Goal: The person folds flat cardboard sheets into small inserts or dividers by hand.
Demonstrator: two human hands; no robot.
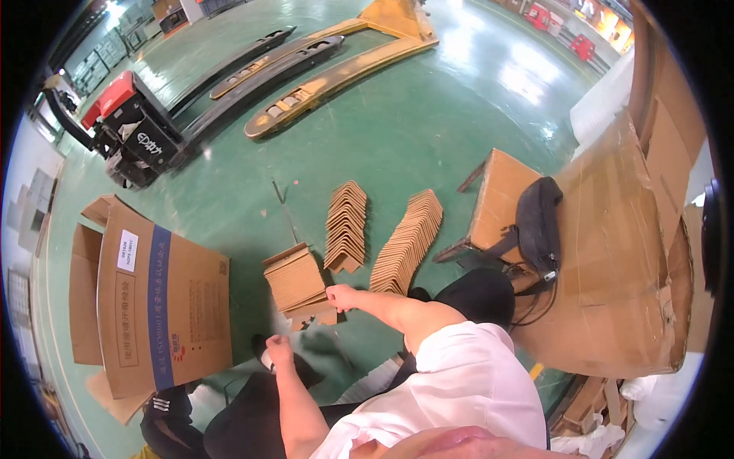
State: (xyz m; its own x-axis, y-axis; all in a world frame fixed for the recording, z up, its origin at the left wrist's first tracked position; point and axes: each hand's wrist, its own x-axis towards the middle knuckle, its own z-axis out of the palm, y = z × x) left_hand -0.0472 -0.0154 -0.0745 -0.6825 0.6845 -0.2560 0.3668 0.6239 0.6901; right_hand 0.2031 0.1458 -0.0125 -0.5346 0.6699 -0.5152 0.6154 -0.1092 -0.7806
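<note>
My right hand [342, 297] is closed, its fingers curled at the right edge of a small cardboard flap [312, 311]. Whether it grips that flap I cannot tell. Just beyond the flap lies a stack of flat brown cardboard strips [294, 277]. Lower and to the left, my left hand [280, 352] is closed above my dark shoe; anything inside its fingers is hidden. Past my right hand stand two rows of folded, V-shaped cardboard pieces nested together: a shorter row [345, 224] and a longer, curving row [409, 241].
A tall open carton [195, 306] stands at my left. To the right are a low wooden stool [497, 195] with a black bag [537, 229] on it and a big cardboard box [612, 268]. A yellow pallet truck [336, 76] and a red-black one [138, 126] are farther off.
</note>
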